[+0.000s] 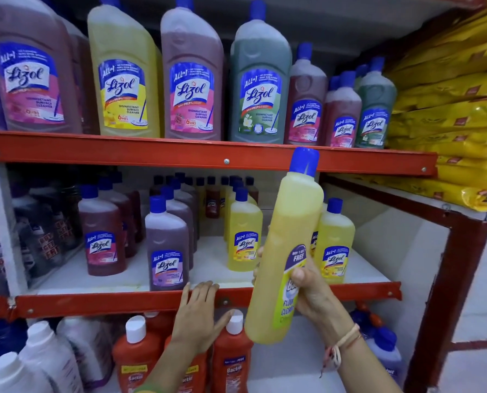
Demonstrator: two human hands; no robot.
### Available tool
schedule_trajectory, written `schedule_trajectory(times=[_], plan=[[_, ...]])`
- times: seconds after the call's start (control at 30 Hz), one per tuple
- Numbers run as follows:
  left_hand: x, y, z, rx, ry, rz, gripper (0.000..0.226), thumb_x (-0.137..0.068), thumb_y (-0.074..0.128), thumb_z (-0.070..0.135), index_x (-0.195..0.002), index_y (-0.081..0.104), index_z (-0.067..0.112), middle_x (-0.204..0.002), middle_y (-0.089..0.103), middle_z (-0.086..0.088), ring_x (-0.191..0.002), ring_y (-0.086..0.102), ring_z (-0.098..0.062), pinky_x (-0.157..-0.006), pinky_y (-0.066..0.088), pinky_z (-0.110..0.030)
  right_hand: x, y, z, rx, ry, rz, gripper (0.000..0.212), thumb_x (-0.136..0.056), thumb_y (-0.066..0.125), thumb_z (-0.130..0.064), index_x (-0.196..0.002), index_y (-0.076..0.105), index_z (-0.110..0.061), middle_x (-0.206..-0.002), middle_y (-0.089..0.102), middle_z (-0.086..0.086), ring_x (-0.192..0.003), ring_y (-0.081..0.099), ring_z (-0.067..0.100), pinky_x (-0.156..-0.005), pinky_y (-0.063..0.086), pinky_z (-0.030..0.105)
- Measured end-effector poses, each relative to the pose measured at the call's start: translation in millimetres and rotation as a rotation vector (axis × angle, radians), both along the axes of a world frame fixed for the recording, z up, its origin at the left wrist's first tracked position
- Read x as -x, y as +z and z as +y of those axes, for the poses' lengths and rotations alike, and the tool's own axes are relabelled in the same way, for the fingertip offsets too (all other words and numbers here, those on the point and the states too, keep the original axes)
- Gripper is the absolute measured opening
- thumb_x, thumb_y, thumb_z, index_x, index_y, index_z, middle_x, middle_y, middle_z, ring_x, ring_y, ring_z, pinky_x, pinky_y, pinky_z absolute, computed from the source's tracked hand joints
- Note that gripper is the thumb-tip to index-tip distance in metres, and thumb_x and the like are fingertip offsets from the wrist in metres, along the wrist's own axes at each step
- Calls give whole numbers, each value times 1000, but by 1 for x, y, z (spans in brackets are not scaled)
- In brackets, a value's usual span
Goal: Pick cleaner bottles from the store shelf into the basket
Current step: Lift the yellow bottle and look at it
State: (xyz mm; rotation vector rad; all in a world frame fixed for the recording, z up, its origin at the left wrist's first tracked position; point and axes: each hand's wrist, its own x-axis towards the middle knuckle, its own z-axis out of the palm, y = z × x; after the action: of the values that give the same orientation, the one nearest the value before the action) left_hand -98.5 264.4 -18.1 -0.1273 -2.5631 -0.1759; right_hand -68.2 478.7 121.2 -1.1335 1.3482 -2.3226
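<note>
The bottle [286, 245] I hold is smooth translucent plastic with a glossy label. The shelf rail [180, 154] is painted red metal, bolted. The yellow packs [458, 109] look shiny.

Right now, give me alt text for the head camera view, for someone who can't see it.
The right hand holds a yellow cleaner bottle before red store shelves of Lizol bottles; the left hand rests on the shelf edge.

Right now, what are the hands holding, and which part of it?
The right hand grips the yellow cleaner bottle around its lower body. The left hand holds nothing.
</note>
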Motion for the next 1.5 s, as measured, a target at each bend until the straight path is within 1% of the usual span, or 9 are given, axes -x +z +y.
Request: schedule_trajectory(times=[0.1, 0.2, 0.43, 0.6, 0.67, 0.8, 0.97, 1.2, 1.5], plan=[[2, -2, 0, 9, 9, -22, 80, -87, 12, 69, -117, 57, 11, -115, 64, -5, -111, 57, -22, -106, 17, -42, 2, -1, 5, -48, 86, 56, 66, -47, 92, -43, -103, 71, -17, -94, 76, 2, -80, 72, 20, -72, 60, 37], [2, -3, 0, 13, 15, -30, 80, -87, 10, 69, -118, 57, 11, -116, 64, -6, -112, 57, -23, -107, 16, -42, 5, -2, 7, -79, 88, 62, 69, -45, 93, -44, -106, 70, -21, -95, 75, 2, -81, 71, 20, -74, 59, 38], [0, -2, 1, 1, 23, -49, 78, -88, 11, 68, -118, 57, 12, -117, 63, -5, -113, 56, -22, -109, 6, -37, 19, 3, 11, -139, -30, 60, 86, -40, 96, -40, -108, 60, -1, -92, 75, 8, -80, 71, 27, -79, 57, 46], [-2, -2, 3, -9, 15, -13, 65, -93, 14, 56, -117, 56, 14, -117, 63, -4, -113, 56, -21, -109, 12, -40, 27, 7, 6, -199, -144, 52, 81, -39, 96, -36, -107, 60, -8, -93, 76, 5, -87, 71, 22, -78, 59, 34], [-2, -2, 3, -8, 17, -5, 61, -94, 17, 54, -118, 56, 15, -119, 62, -4, -114, 55, -21, -108, 16, -42, 35, 6, 3, -233, -190, 32, 79, -41, 96, -29, -108, 58, -10, -94, 77, 4, -89, 72, 20, -77, 58, 30], [-2, -1, 4, -10, 12, -11, 66, -94, 11, 55, -121, 55, 15, -123, 61, -3, -119, 52, -19, -108, 16, -43, 59, 0, -8, -314, -304, 9, 66, -57, 86, -2, -114, 56, -16, -101, 76, 1, -96, 71, 20, -76, 57, 25], [0, -4, 3, -7, 1, 26, 60, -94, 19, 53, -126, 52, 15, -128, 58, -4, -123, 48, -20, -109, 16, -45, 86, -11, -24, -316, -372, -21, 56, -68, 76, 8, -111, 56, -21, -98, 76, -3, -90, 72, 13, -71, 57, 22], [2, -8, 3, -5, 3, 50, 52, -92, 35, 49, -128, 49, 14, -129, 57, -5, -125, 46, -20, -110, 14, -45, 111, -33, -36, -317, -444, -79, 54, -68, 78, 7, -110, 56, -18, -103, 72, 5, -85, 73, 11, -67, 57, 21], [2, -10, 3, 10, 9, 18, 62, -94, 23, 56, -132, 47, 13, -131, 56, -6, -127, 45, -21, -111, 12, -46, 121, -55, -37, -354, -435, -120, 54, -68, 80, 2, -113, 56, -17, -101, 74, 4, -88, 73, 17, -67, 58, 24]])
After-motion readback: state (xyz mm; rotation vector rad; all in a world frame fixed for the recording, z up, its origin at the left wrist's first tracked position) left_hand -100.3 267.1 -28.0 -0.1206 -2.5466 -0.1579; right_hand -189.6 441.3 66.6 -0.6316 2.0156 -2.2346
